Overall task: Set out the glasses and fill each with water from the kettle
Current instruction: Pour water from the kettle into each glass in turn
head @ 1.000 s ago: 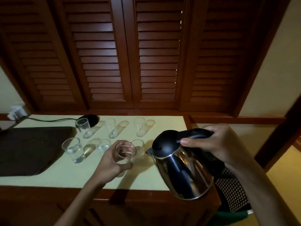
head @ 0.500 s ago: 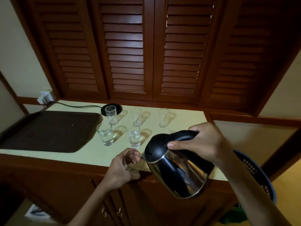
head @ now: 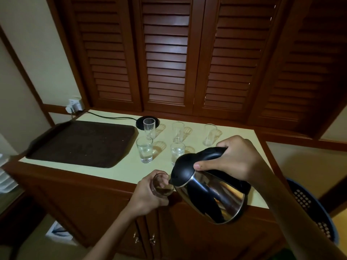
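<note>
We are standing at the counter [head: 120,171], and the dark tray [head: 82,143] is lying on its left side. Our right hand [head: 232,158] is wrapping round the black handle of the kettle [head: 210,196] and tipping it, so the spout is sitting right at the rim of the glass [head: 161,184]. Our left hand [head: 148,196] is curling round that glass and holding it up at the front edge of the counter, not resting on it. A little water seems to be in it.

We think the kettle is heavy. If we are tipping too fast, water is going over the rim, onto our fingers and down to the floor. If the water is hot, that is going to hurt, and we may be letting go. A wet glass is also slipping more easily. The spout may be bumping the rim too.

The front glasses [head: 144,150] [head: 177,152] are holding water. The back glasses [head: 149,127] [head: 178,131] [head: 209,135] are looking empty.
</note>
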Demonstrator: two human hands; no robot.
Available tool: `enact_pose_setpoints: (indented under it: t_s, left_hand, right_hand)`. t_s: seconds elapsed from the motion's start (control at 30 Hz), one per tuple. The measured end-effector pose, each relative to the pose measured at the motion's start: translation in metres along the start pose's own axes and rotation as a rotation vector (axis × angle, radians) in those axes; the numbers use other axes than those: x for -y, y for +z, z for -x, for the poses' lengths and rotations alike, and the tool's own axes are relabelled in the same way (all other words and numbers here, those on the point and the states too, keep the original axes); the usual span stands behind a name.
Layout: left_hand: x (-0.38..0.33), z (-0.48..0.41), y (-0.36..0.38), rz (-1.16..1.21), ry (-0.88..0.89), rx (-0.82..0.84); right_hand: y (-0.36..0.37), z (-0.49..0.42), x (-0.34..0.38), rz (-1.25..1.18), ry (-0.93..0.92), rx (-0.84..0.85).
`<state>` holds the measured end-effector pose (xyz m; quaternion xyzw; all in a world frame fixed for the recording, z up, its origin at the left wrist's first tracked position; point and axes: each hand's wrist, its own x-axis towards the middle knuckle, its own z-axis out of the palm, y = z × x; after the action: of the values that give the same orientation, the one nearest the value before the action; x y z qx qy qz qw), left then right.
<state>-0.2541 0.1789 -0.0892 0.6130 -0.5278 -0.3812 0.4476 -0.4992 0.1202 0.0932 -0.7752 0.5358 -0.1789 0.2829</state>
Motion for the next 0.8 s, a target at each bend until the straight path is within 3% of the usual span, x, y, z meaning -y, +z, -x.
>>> enact_pose_setpoints:
  t_s: [0.8]
  left_hand:
    - [0.009,0.000,-0.009,0.009,0.008,0.045]
  right_hand:
    - [0.009,-0.010,0.038,0.186,0.009,0.048]
